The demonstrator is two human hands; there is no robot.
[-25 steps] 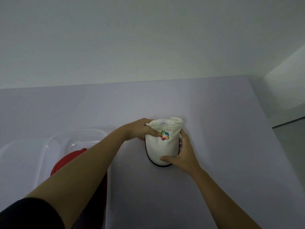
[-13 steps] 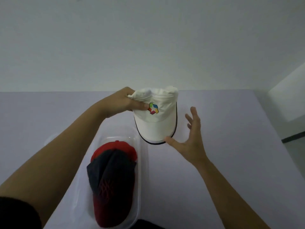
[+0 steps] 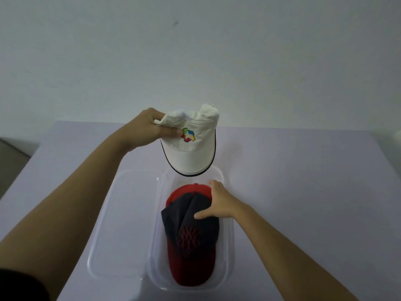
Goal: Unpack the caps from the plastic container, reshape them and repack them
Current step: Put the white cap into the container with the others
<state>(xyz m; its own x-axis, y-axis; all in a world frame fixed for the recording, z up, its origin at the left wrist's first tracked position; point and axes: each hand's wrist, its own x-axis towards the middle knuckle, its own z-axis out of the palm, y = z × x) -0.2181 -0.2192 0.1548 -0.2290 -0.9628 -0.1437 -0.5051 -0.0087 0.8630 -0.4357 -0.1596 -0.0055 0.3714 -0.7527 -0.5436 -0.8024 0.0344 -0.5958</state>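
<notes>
A: Where does the white cap (image 3: 191,146) sit?

B: In the air, above the far end of the plastic container (image 3: 226,255). The left hand (image 3: 152,129) is closed on the bunched crown, thumb pressed beside the coloured logo, and the brim hangs down toward the container's far rim.

A: And the right hand (image 3: 219,204)?

B: Down inside the container, fingers loosely spread, resting on the dark-and-red cap (image 3: 191,233) near its far end. A red cap (image 3: 191,190) peeks out beyond and beneath that one. Whether the hand grips or merely presses, I cannot tell.

A: What does the coming move turn on?

B: The container's long axis runs from the person toward the wall, and the packed caps lie along it. The white cap is just beyond and above the far rim, brim pointing the same way, so it seems a short drop in. The left hand is the one carrying it; the right is nearer the stack.

A: The clear lid (image 3: 121,224)?

B: Flat on the bench (image 3: 303,192), touching the container's left side.

A: What differs from half a second ago?

B: Then the right hand was open beside the white cap's brim; now it has dropped onto the caps in the container, and the white cap is held by the left alone
</notes>
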